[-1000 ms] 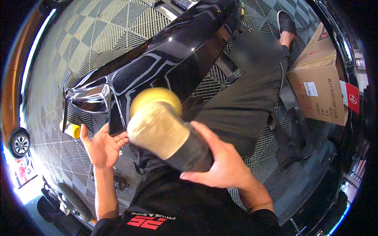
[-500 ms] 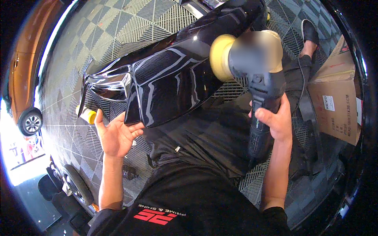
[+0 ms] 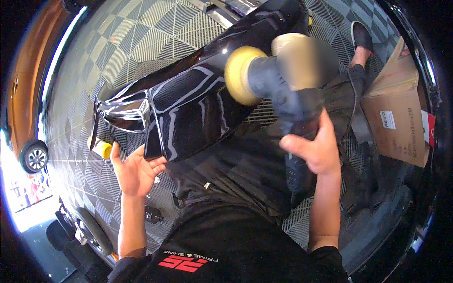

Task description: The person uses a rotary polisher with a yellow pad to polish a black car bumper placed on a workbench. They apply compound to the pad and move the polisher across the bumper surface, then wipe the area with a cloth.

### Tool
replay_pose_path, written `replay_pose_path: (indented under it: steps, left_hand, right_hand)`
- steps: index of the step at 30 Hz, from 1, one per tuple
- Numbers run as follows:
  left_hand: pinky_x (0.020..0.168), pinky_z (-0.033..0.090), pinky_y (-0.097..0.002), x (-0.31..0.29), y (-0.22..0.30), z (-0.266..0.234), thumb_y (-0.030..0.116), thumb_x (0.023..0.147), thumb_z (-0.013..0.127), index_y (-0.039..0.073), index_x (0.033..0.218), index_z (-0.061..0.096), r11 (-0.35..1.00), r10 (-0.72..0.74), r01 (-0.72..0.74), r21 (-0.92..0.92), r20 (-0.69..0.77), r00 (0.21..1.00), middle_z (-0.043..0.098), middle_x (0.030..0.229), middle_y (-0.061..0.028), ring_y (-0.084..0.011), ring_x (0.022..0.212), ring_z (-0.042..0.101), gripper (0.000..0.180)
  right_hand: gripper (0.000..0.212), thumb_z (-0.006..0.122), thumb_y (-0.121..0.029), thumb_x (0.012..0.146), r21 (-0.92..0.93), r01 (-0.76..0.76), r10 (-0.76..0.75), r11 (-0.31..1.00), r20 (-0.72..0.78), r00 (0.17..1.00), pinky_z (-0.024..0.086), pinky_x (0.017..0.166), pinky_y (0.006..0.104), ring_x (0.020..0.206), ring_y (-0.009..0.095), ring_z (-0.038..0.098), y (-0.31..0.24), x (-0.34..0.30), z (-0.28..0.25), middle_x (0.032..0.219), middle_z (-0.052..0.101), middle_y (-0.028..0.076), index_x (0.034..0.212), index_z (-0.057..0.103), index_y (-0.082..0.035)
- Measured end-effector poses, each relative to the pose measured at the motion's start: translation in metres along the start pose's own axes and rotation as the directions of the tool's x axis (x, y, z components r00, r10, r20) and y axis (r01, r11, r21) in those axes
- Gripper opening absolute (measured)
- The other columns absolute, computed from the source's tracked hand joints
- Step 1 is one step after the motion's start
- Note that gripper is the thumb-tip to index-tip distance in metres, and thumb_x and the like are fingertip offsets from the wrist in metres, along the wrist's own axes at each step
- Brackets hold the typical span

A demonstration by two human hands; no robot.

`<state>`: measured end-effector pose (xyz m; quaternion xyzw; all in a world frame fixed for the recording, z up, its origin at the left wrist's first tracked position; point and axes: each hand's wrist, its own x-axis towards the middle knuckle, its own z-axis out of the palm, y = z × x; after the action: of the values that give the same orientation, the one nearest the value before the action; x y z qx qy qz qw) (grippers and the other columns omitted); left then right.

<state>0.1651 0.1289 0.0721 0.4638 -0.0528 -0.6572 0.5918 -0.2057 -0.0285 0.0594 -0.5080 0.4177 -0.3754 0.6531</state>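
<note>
A glossy black car body panel (image 3: pixel 188 111), moulded with a recess at its left end, lies slantwise over my legs and the floor. My left hand (image 3: pixel 137 174) is palm up at the panel's near corner. Its thumb stands well apart and its fingertips touch the edge without wrapping round it. A dark polisher with a yellow foam pad (image 3: pixel 243 75) is in my right hand (image 3: pixel 318 148), its handle (image 3: pixel 299 172) hanging toward me. The right thumb lies across the handle's near side; the other fingers are hidden behind it. The pad overlaps the panel's right part; contact cannot be told. A beige rounded part beside the tool's head is blurred.
A yellow-ended cylinder (image 3: pixel 101 147) lies on the grey grid floor tiles (image 3: pixel 71 155) left of the panel. A cardboard box (image 3: pixel 394 127) stands at right, near my shoe (image 3: pixel 362 37). An orange car (image 3: pixel 35 70) is at far left, a loose-looking wheel (image 3: pixel 92 231) at lower left.
The polisher has shifted left and turned slightly, its pad closer to the panel's middle. My right thumb has spread outward. My left hand stays at the panel's corner; the whole view has shifted slightly.
</note>
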Motion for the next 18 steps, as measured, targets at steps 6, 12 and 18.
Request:
replay_pose_path:
  steps: [6,12,18]
  left_hand:
    - [0.076,0.054,-0.0391,0.000,-0.008,0.002,0.080,0.090,0.037,-0.008,0.134,0.051,1.000,-0.007,0.007,0.019,-0.043,0.999,0.066,0.123,-0.0194,-0.0397,0.097,0.067,0.099]
    - [0.080,0.056,-0.0410,0.002,-0.009,0.005,0.082,0.090,0.037,-0.008,0.127,0.056,1.000,-0.021,0.021,-0.005,-0.009,1.000,0.069,0.118,-0.0233,-0.0397,0.098,0.069,0.099]
    - [0.080,0.056,-0.0408,-0.002,-0.008,0.001,0.080,0.091,0.037,-0.008,0.128,0.056,1.000,-0.014,0.014,-0.026,-0.033,0.999,0.068,0.120,-0.0237,-0.0410,0.099,0.068,0.097]
  right_hand:
    - [0.104,0.092,-0.029,0.068,-0.415,0.022,0.038,0.909,0.135,0.990,0.050,0.102,0.0429,0.117,0.038,0.065,-0.031,-0.027,0.041,0.130,0.062,0.027,0.150,0.033,-0.002]
    - [0.105,0.091,-0.030,0.069,-0.457,0.016,0.128,0.889,0.282,0.951,0.050,0.103,0.0436,0.119,0.043,0.062,-0.028,-0.039,0.042,0.132,0.061,0.027,0.152,0.032,-0.005]
    - [0.107,0.094,-0.027,0.066,-0.366,-0.042,0.101,0.930,0.144,0.985,0.048,0.104,0.0384,0.120,0.031,0.065,-0.026,-0.020,0.023,0.130,0.064,0.023,0.152,0.035,-0.002]
